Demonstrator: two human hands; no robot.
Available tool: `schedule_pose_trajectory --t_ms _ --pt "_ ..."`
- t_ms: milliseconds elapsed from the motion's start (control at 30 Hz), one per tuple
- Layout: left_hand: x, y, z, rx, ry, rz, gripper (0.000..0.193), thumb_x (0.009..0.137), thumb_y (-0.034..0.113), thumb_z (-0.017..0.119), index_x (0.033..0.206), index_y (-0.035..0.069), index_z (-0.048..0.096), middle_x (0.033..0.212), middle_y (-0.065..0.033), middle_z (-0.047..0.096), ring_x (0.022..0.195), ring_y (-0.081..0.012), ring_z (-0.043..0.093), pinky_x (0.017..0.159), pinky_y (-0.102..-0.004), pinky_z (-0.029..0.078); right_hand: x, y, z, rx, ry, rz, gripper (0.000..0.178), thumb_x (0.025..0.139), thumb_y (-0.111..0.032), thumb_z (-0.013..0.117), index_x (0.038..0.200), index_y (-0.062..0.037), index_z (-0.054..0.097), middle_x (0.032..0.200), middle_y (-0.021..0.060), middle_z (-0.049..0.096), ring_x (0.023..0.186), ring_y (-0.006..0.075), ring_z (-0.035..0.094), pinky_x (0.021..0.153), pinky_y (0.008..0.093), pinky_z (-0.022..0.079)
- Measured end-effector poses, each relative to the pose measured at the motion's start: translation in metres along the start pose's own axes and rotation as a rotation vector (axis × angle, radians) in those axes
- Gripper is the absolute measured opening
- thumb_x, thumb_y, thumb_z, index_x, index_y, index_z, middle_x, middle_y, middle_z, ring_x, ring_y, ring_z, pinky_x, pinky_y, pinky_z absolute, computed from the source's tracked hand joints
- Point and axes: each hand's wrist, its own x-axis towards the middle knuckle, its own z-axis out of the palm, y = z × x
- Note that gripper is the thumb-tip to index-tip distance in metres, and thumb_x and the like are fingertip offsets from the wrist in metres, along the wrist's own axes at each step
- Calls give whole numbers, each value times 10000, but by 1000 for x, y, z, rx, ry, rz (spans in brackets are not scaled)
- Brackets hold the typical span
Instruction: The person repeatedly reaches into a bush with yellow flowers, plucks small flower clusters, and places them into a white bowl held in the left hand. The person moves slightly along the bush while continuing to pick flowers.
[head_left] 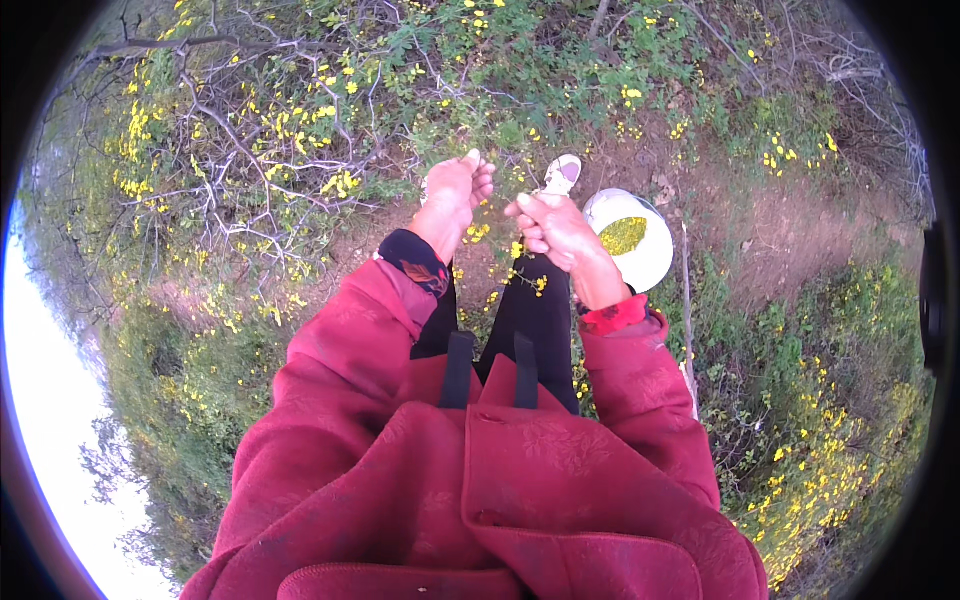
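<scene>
My left hand [455, 187] is raised over the plants, its fingers curled and the thumb against the forefinger. Whatever is in that pinch is too small to make out. Just to its right and a little nearer, my right hand [556, 228] is closed too, thumb pressed to the fingers. Thin sprigs with yellow flowers [540, 284] show just below the right hand; whether its fingers hold a stem I cannot tell. Close beside the right wrist stands a white bucket [654, 262] with a heap of small yellow petals or blossoms [622, 235] in it.
Bare thorny branches [225, 125] spread on the left among yellow flowers. Green undergrowth [540, 60] lies ahead. A pale stick [687, 300] runs along the bucket's right, with brown soil [790, 235] beyond. My white shoe [563, 172] is between right hand and plants.
</scene>
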Motion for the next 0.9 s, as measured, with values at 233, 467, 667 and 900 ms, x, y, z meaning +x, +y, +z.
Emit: schedule_pose_trajectory --t_ms 233,467,667,900 --pt "-35 6 16 203 -374 -171 375 849 369 552 956 10 561 879 -97 616 727 -151 569 703 -291 488 -42 -2 -24 188 -205 -93 249 917 -218 464 895 19 537 617 -55 379 478 25 319 404 163 274" --pt "-61 8 21 308 -566 -22 157 851 143 573 912 9 628 681 6 561 597 -65 494 578 -206 427 -32 -2 -13 207 -371 -65 269 914 -250 472 909 8 546 621 -69 360 492 19 316 412 153 273" --pt "-66 2 28 369 -482 255 92 852 107 559 826 23 584 671 19 545 546 -37 421 515 -181 361 -26 -4 -7 259 -347 -75 250 915 -237 473 882 0 546 612 -68 371 464 15 319 388 154 268" --pt "-71 -16 45 518 -229 699 175 876 113 521 730 34 466 670 -14 549 590 -45 452 553 -207 396 -34 -9 2 326 -142 -149 238 913 -234 476 825 -16 517 604 -57 390 455 18 306 378 166 262"
